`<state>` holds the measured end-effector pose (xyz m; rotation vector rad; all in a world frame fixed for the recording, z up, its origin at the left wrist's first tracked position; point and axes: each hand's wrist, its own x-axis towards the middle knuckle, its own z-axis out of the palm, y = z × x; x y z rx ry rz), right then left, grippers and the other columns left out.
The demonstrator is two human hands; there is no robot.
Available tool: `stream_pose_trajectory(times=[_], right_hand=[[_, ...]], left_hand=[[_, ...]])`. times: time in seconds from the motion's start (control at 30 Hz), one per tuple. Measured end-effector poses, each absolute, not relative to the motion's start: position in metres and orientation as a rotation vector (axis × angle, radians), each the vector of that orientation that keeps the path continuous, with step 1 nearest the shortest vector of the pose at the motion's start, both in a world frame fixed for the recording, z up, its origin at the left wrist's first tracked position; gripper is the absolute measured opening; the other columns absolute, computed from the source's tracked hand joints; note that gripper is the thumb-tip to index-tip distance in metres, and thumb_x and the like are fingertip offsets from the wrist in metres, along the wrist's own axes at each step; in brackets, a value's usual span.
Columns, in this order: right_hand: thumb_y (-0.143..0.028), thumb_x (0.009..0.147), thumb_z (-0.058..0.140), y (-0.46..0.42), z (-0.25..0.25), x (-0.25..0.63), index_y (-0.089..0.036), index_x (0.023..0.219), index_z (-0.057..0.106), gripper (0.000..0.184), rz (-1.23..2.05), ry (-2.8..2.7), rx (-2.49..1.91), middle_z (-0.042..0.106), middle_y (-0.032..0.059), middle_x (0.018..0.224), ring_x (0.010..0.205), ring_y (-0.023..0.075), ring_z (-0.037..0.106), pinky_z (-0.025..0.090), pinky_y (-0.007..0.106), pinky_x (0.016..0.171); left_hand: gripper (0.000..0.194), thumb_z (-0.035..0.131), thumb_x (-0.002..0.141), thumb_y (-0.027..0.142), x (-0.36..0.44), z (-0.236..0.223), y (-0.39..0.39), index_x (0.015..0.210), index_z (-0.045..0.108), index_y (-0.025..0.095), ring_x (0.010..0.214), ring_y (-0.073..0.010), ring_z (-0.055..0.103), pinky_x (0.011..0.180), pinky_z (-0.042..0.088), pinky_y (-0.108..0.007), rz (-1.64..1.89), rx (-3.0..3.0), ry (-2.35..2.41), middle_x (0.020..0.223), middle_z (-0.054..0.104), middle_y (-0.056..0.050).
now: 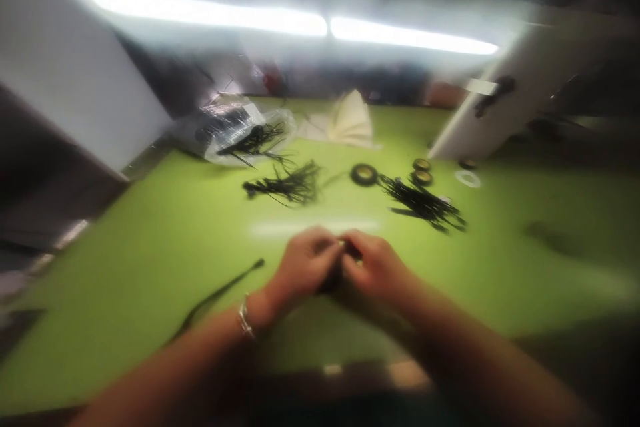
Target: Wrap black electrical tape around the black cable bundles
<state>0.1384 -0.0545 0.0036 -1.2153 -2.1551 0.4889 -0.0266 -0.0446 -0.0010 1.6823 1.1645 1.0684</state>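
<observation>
My left hand [310, 263], with a bracelet [244, 317] at its wrist, is closed near the front middle of the green table. Close against it, my right hand [375, 267] is closed too, and the fingertips of both meet. Something small and dark shows between the fingers, blurred and mostly covered, so its kind cannot be told. A black cable [223, 290] with a thicker end lies to the left of my left hand and runs down behind the forearm.
Beyond my hands on the green table [125, 267] lie a bundle of thin black cables [290, 185], a thicker black bundle [423, 201], black tape rolls [364, 175] and a white ring [468, 179]. Farther back are a clear plastic bag [227, 133] and cream-coloured folded sheets [351, 120]. White panels flank both sides.
</observation>
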Motion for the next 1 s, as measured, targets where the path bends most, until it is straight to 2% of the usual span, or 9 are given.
stream_pose_trajectory(times=[0.07,0.13,0.2,0.3,0.4,0.53,0.63,0.8,1.0], right_hand=[[-0.008,0.083,0.050,-0.055,0.005,0.140,-0.020,0.098,0.061,0.022,0.592,-2.173,-1.191,0.069,0.0029,0.090,0.079,0.0144,0.062,0.046,0.024,0.071],[-0.009,0.085,0.048,-0.056,0.006,0.142,-0.019,0.090,0.063,0.019,0.586,-2.183,-1.201,0.069,0.0039,0.086,0.077,0.0149,0.062,0.045,0.025,0.071],[-0.013,0.086,0.049,-0.055,0.006,0.144,-0.018,0.080,0.063,0.016,0.541,-2.162,-1.227,0.068,0.0035,0.076,0.069,0.0143,0.059,0.044,0.025,0.067],[-0.016,0.085,0.052,-0.053,0.007,0.146,-0.018,0.077,0.062,0.013,0.555,-2.031,-1.245,0.065,0.0009,0.069,0.060,0.0120,0.055,0.041,0.023,0.061],[-0.017,0.084,0.053,-0.052,0.007,0.144,-0.018,0.075,0.061,0.012,0.621,-1.857,-1.285,0.063,-0.0007,0.066,0.058,0.0109,0.053,0.041,0.022,0.058],[-0.017,0.083,0.052,-0.053,0.001,0.139,-0.018,0.073,0.058,0.012,0.590,-1.854,-1.302,0.059,-0.0018,0.063,0.056,0.0103,0.050,0.039,0.021,0.056],[-0.018,0.085,0.049,-0.056,-0.001,0.138,-0.019,0.071,0.054,0.015,0.433,-1.988,-1.306,0.057,-0.0015,0.062,0.055,0.0105,0.047,0.035,0.022,0.056],[-0.019,0.089,0.045,-0.063,0.009,0.146,-0.019,0.068,0.052,0.023,0.191,-2.197,-1.268,0.056,0.0007,0.062,0.057,0.0126,0.047,0.033,0.025,0.058],[-0.019,0.090,0.048,-0.063,0.020,0.153,-0.019,0.074,0.054,0.017,0.362,-2.176,-1.185,0.056,-0.0010,0.065,0.059,0.0109,0.048,0.034,0.023,0.060]], left_hand=[[0.013,0.061,0.081,0.025,-0.026,-0.004,-0.044,0.073,0.066,0.016,0.075,-0.0167,0.059,0.075,0.047,-0.031,1.101,1.846,1.121,0.078,0.065,-0.005],[0.014,0.062,0.081,0.027,-0.026,-0.006,-0.043,0.073,0.065,0.016,0.074,-0.0167,0.058,0.074,0.047,-0.032,1.090,1.834,1.137,0.077,0.064,-0.005],[0.016,0.065,0.078,0.029,-0.025,-0.008,-0.042,0.086,0.065,0.016,0.076,-0.0168,0.059,0.074,0.049,-0.032,1.082,1.640,1.129,0.083,0.064,-0.005],[0.045,0.064,0.076,0.025,-0.026,-0.009,-0.039,0.119,0.055,0.018,0.091,-0.0191,0.062,0.080,0.050,-0.032,1.070,1.317,0.933,0.105,0.064,-0.009],[0.062,0.058,0.070,0.011,-0.027,-0.011,-0.038,0.131,0.049,0.020,0.098,-0.0199,0.061,0.083,0.049,-0.031,1.018,1.274,0.823,0.111,0.064,-0.008],[0.037,0.051,0.072,0.009,-0.026,-0.012,-0.039,0.105,0.065,0.017,0.084,-0.0164,0.061,0.077,0.048,-0.028,0.951,1.557,0.957,0.090,0.066,-0.002],[0.022,0.051,0.071,0.011,-0.027,-0.009,-0.040,0.087,0.065,0.016,0.075,-0.0151,0.058,0.071,0.047,-0.026,0.929,1.751,1.029,0.080,0.064,-0.001],[0.016,0.049,0.069,0.012,-0.035,0.006,-0.040,0.077,0.062,0.015,0.071,-0.0147,0.054,0.066,0.046,-0.026,0.692,1.814,0.997,0.076,0.061,-0.001],[0.021,0.048,0.071,0.022,-0.045,0.027,-0.039,0.082,0.065,0.013,0.080,-0.0195,0.057,0.070,0.047,-0.028,0.625,1.490,0.789,0.082,0.063,-0.005]])
